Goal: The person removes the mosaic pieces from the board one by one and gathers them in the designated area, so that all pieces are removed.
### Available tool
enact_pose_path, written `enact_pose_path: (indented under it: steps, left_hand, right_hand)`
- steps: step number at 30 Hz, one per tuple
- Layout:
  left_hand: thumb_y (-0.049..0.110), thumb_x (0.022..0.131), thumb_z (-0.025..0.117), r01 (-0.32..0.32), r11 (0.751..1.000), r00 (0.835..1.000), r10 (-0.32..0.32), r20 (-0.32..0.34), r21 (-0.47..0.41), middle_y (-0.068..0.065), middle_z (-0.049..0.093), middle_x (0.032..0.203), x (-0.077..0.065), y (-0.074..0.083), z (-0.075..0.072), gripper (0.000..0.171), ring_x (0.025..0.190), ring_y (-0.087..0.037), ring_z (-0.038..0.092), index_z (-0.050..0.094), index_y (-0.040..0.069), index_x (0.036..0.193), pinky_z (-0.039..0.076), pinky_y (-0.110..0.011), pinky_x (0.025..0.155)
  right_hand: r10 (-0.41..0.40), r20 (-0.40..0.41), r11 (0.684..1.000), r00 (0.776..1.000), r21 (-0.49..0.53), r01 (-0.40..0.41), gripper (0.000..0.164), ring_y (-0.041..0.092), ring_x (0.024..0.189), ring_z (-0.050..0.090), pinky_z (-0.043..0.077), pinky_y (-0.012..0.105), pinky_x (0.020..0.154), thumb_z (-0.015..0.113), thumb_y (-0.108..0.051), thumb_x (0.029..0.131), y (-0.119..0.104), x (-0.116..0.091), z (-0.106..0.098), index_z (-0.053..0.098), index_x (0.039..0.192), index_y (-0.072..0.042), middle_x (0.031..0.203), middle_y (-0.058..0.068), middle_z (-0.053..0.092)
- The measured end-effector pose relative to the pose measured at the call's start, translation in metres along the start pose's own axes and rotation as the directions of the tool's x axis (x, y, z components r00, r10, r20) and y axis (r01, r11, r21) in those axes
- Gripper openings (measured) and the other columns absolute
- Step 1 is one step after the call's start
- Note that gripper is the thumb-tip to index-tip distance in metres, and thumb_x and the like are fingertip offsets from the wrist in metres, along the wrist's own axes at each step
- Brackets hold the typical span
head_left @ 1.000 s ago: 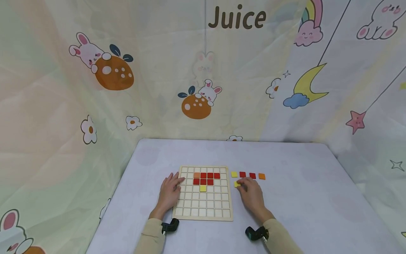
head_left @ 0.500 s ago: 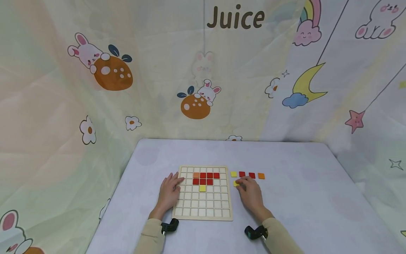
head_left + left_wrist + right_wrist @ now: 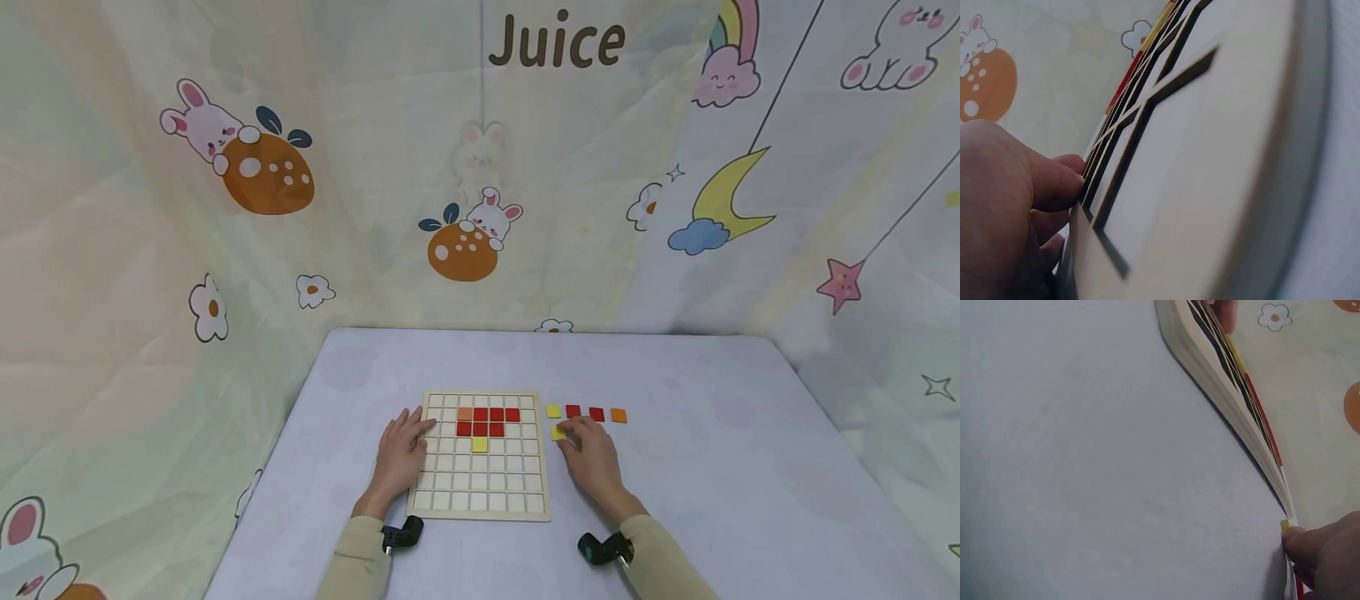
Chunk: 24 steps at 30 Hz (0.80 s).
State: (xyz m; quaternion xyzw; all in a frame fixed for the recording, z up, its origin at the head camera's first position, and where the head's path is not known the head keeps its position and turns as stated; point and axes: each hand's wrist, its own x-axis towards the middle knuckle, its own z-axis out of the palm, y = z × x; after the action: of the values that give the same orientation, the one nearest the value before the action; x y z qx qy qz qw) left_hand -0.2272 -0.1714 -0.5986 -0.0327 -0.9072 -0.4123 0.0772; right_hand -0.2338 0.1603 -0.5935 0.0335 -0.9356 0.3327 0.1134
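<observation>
A square wooden grid board lies on the table, with red, orange and yellow tiles in its upper cells. My left hand rests on the board's left edge, fingers extended; the left wrist view has the thumb at the rim beside the cells. To the right of the board, my right hand pinches a yellow tile by its right side, low over the table. The right wrist view shows that tile at the thumb tip. Part of the tile is hidden behind the fingers.
Just beyond the right hand is a row of loose tiles: a yellow one, two red ones, the right red tile among them, and an orange one. A patterned curtain hangs behind the pale table.
My right fingers and the yellow tile have shifted very slightly left, toward the board. The left hand and the board stay as they were.
</observation>
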Motion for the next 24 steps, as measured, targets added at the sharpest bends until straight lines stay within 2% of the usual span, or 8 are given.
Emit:
enact_pose_path:
  steps: [5, 10, 17, 24]
  left_hand:
    - [0.000, 0.091, 0.056, -0.006, 1.000, 1.000, 0.006, -0.013, -0.001, -0.013, 0.043, 0.150, 0.000, -0.001, 0.002, 0.037, 0.146, -0.035, 0.024, 0.066, 0.008, 0.125, 0.009, -0.050, 0.121]
    - [-0.001, 0.090, 0.056, -0.018, 1.000, 1.000, 0.018, -0.025, 0.007, -0.014, 0.045, 0.149, -0.001, -0.002, 0.002, 0.036, 0.144, -0.037, 0.026, 0.067, 0.007, 0.124, 0.011, -0.053, 0.120]
    - [0.003, 0.093, 0.054, 0.032, 0.999, 0.999, -0.032, 0.016, -0.008, -0.010, 0.040, 0.153, 0.000, 0.001, 0.001, 0.037, 0.148, -0.031, 0.021, 0.065, 0.009, 0.127, 0.005, -0.045, 0.122]
    - [0.002, 0.092, 0.055, 0.021, 1.000, 1.000, -0.021, 0.009, 0.000, -0.011, 0.042, 0.152, -0.001, 0.001, 0.000, 0.036, 0.147, -0.032, 0.022, 0.066, 0.008, 0.127, 0.007, -0.047, 0.122]
  right_hand:
    - [0.019, -0.008, 1.000, 1.000, 0.020, -0.019, 0.027, 0.025, 0.110, 0.056, 0.049, 0.048, 0.097, 0.075, -0.012, 0.084, 0.000, -0.003, 0.001, 0.070, 0.110, -0.010, 0.114, 0.005, 0.061]
    - [0.026, -0.042, 0.998, 0.999, 0.053, -0.024, 0.024, 0.021, 0.104, 0.057, 0.053, 0.043, 0.093, 0.075, -0.014, 0.085, -0.004, -0.006, 0.004, 0.070, 0.108, -0.012, 0.109, 0.002, 0.060]
    - [0.000, -0.042, 0.996, 0.999, 0.093, 0.004, 0.021, 0.016, 0.099, 0.057, 0.054, 0.039, 0.089, 0.075, -0.015, 0.084, -0.015, -0.012, 0.011, 0.071, 0.105, -0.012, 0.104, -0.001, 0.060]
    - [-0.052, -0.026, 0.994, 0.998, 0.096, 0.054, 0.019, 0.016, 0.096, 0.057, 0.053, 0.037, 0.082, 0.074, -0.013, 0.084, -0.031, -0.017, 0.016, 0.073, 0.103, -0.013, 0.100, -0.002, 0.061]
